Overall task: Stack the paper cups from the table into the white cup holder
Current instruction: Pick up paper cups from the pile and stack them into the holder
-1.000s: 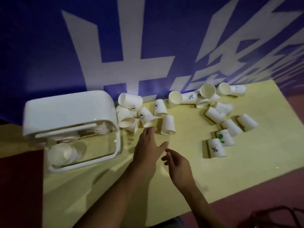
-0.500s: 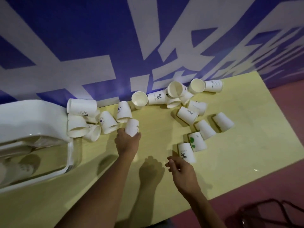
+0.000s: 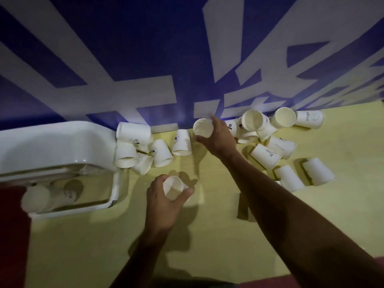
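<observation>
The white cup holder stands at the left of the yellow table, with a few cups lying under its top. My left hand holds a paper cup above the table, mouth toward me. My right hand reaches to the back wall and grips another paper cup on its side, mouth to the left. Several white paper cups lie in a pile beside the holder and in a second pile at the back right.
A blue wall banner with large white characters rises right behind the table. Dark red floor shows at the left and the lower right. My right forearm crosses over the right-hand cups and hides some of them.
My left hand has lifted the cup it gripped and pulled it toward me. My right hand moved from the table's front up to the back wall and closed on a cup.
</observation>
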The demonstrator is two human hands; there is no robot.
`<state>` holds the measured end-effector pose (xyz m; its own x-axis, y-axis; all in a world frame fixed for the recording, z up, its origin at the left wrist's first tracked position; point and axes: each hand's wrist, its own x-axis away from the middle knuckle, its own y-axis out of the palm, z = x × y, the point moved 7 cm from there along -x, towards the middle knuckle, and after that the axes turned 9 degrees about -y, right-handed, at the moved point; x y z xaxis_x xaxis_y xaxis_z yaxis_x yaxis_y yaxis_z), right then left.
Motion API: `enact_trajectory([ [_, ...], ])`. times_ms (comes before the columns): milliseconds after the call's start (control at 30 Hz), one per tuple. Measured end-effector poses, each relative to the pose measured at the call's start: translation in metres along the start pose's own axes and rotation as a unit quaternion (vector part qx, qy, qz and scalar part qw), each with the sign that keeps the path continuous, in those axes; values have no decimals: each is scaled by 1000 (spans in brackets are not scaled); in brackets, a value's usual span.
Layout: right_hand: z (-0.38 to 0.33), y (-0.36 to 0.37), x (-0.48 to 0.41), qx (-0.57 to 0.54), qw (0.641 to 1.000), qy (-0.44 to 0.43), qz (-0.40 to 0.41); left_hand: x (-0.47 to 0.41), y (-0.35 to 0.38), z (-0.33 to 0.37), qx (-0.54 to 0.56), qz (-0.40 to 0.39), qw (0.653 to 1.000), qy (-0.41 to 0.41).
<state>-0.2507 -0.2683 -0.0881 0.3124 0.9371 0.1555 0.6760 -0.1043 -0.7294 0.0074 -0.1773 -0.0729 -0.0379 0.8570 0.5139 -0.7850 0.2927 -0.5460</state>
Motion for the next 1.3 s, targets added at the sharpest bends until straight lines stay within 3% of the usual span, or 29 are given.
enact_trajectory([
  [300,-2,14,-5,22,998,-57,17,9,-28,-14,37,24,999,18],
  [633,-42,-20,103,-26,987,-52,147,8,-72,-30,63,2,997,31],
  [967,-178,51,177,-116,986,-85,88,10,-184,-74,51,5,994,101],
  [1300,-339,181,191,-169,969,-180,-8,-17,-320,-170,63,52,993,88],
])
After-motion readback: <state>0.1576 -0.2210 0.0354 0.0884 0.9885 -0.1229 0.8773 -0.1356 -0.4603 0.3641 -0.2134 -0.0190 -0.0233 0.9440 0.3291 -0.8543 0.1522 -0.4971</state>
